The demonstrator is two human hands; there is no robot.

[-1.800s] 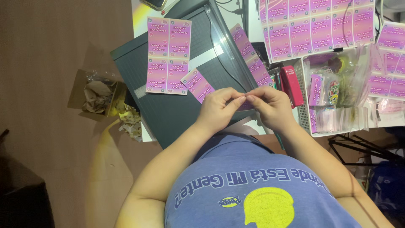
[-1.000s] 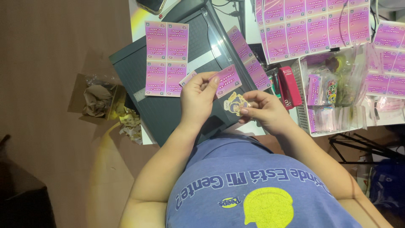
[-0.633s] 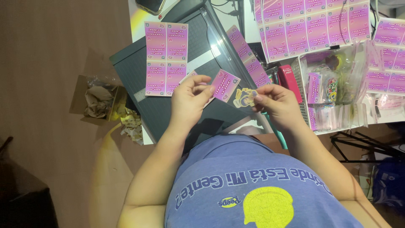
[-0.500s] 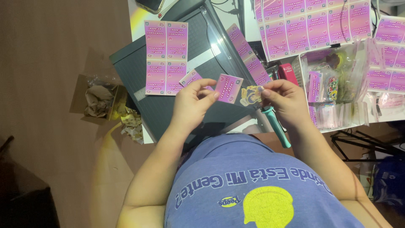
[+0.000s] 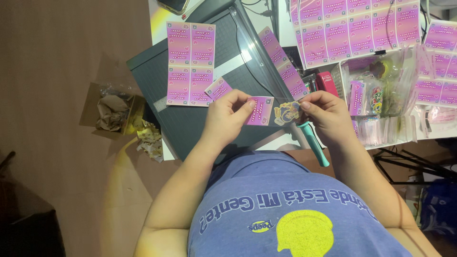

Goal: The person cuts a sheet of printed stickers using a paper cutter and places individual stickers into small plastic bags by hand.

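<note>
Card and sticker held just apart, side by side, over the paper trimmer.
Left hand pinches the pink card; right hand pinches the cartoon sticker, directly right of the card, edges nearly touching.

I see a small pink card, rectangular with dark print, held nearly flat at frame centre. Just to its right I see a die-cut sticker, cartoon-figured in yellow and dark blue, its edge close beside the card's.
</note>
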